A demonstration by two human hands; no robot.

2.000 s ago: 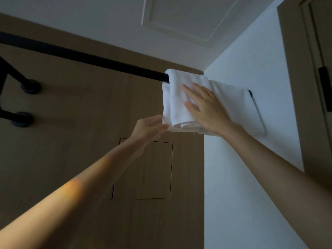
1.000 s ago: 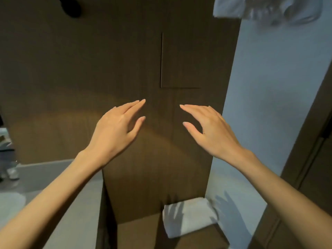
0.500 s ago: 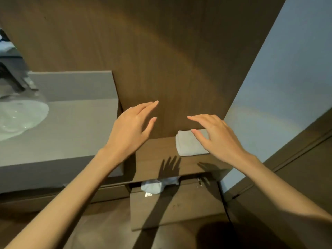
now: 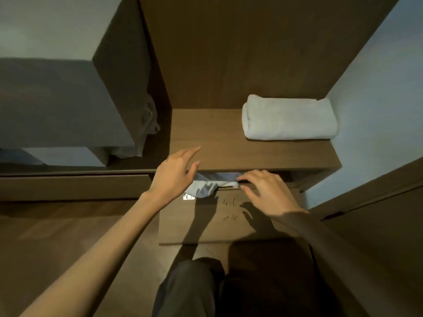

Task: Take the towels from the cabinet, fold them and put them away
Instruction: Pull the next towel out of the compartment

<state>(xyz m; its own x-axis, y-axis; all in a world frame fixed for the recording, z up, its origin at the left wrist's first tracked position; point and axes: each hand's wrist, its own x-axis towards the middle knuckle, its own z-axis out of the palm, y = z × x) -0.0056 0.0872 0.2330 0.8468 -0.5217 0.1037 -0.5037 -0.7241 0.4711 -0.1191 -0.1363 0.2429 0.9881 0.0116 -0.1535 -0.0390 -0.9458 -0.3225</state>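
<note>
Because a crumpled towel (image 4: 207, 185) hangs from the drawer (image 4: 229, 216) gap below the shelf (image 4: 212, 143), left hand (image 4: 175, 173) and right hand (image 4: 266, 191) reach in, fingers loose, gripping nothing; a folded towel (image 4: 289, 117) sits far right.

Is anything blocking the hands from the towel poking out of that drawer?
Nothing visible. The crumpled towel hangs out over the drawer front, under the shelf. The right hand touches its edge; the left hand hovers beside it. Most of it is hidden inside the barely open drawer.

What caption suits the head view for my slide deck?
Both hands, left hand and right hand, reach toward a crumpled towel under the shelf holding a folded towel.
</note>
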